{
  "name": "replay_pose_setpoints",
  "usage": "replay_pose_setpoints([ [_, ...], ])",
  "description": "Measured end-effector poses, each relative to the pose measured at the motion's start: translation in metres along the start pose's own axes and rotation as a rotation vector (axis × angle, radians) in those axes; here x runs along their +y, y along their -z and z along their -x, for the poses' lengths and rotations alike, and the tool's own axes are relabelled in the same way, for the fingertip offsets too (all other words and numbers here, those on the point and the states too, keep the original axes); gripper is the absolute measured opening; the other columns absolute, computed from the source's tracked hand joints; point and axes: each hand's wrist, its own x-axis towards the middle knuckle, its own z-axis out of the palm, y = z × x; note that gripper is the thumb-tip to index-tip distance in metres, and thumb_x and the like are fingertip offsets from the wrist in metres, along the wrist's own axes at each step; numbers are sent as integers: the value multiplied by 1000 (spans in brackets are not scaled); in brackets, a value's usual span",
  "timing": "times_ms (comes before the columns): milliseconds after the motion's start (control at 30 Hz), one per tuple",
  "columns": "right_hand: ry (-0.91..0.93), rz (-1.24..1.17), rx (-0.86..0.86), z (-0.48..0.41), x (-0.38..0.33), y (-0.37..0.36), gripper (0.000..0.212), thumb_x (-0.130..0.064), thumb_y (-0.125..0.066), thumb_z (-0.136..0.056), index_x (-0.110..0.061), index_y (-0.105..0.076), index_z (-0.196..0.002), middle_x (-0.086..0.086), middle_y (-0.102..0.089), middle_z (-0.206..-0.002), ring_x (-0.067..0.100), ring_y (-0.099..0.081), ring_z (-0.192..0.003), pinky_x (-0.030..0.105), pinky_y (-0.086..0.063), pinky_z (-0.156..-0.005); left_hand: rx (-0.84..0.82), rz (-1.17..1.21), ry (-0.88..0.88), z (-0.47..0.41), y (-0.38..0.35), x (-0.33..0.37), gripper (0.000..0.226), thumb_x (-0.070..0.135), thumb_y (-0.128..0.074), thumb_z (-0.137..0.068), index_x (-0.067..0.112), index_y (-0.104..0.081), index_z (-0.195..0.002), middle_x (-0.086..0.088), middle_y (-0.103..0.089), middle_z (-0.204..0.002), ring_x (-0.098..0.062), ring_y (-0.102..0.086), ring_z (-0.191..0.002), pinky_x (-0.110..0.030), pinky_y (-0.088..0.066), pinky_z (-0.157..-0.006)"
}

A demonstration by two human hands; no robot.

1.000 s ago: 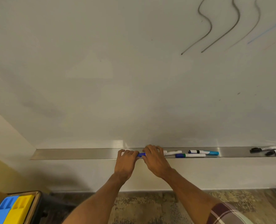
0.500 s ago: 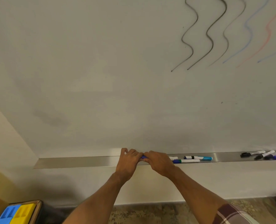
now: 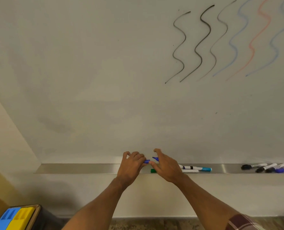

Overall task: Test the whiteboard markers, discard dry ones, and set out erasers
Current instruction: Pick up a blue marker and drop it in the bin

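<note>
Cap's off now: left hand (image 3: 131,166) pinches cap (image 3: 147,161), right hand (image 3: 167,167) grips blue marker (image 3: 155,158); test stroke on whiteboard (image 3: 104,80) next.

Left hand (image 3: 131,166) has pulled cap (image 3: 147,161) off marker (image 3: 155,158).

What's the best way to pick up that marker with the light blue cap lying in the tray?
Pinch the light blue-capped marker near its cap end, coming from above and in front. It lies flat along the metal tray, and the green-capped marker shields the front of its barrel; only the cap end sticks out clear.
</note>
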Motion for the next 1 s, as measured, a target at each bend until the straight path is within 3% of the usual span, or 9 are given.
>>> replay_pose_setpoints([
  [100,-21,-50,-6,0,7,11,28,-17,-49,-92,-18,-36,-117,3,-52,-93,12,-48,-73,28,-46,-69,57,-66,50,1,-2,4,31,45,-48,-96,27,-71,-106,-1,-64,-128,-25,-59,-119,-45,-37,-99],
  [267,43,-133,100,-11,6,36,34,0,-46,-91,-10,-46,-123,10,-54,-107,18,-52,-86,29,-46,-78,133,-154,81,-19,21,6,43,46,-34,-99,26,-66,-120,-8,-41,-151,-34,-35,-140,-53,-20,-114],
  [367,215,-163,267,-24,0,60,36,0,-47,-91,-10,-52,-126,10,-57,-106,21,-57,-83,32,-51,-76,205,-188,87,-45,45,-1,42,45,-36,-100,26,-63,-126,-8,-34,-154,-34,-26,-144,-57,-17,-116],
  [533,360,-271,514,-55,-28,127,27,-14,-47,-95,-11,-59,-119,8,-60,-104,15,-61,-82,24,-49,-76,402,-205,65,-111,107,-23,40,40,-39,-103,22,-63,-128,-10,-32,-155,-33,-24,-145,-58,-18,-116],
  [667,455,-253,668,-80,-51,183,18,-15,-55,-93,-9,-67,-106,5,-63,-95,3,-55,-77,11,-44,-74,541,-217,21,-170,163,-44,39,37,-42,-103,21,-59,-133,-11,-29,-156,-34,-22,-146,-56,-17,-117],
  [733,508,-232,740,-91,-63,208,20,-12,-55,-93,-8,-67,-108,6,-63,-94,5,-55,-80,7,-40,-75,597,-231,2,-197,190,-55,38,35,-45,-102,20,-57,-136,-11,-28,-157,-34,-21,-147,-56,-16,-118],
  [867,600,-291,803,-110,-85,251,39,4,-44,-88,-5,-58,-124,8,-55,-100,11,-52,-82,14,-42,-75,695,-208,-61,-241,235,-70,40,31,-48,-102,16,-53,-139,-12,-28,-157,-34,-19,-147,-53,-20,-118],
  [933,629,-231,846,-120,-90,269,44,1,-48,-85,-11,-51,-128,2,-53,-103,14,-52,-83,25,-44,-74,732,-185,-78,-259,252,-77,42,32,-44,-104,13,-50,-141,-11,-28,-157,-34,-20,-147,-51,-20,-119],
  [1000,623,-163,910,-128,-92,282,42,-12,-61,-83,-20,-47,-122,-9,-49,-103,7,-49,-82,24,-39,-76,745,-158,-90,-273,262,-87,44,31,-42,-104,11,-48,-142,-11,-27,-157,-34,-18,-147,-50,-20,-119],
])
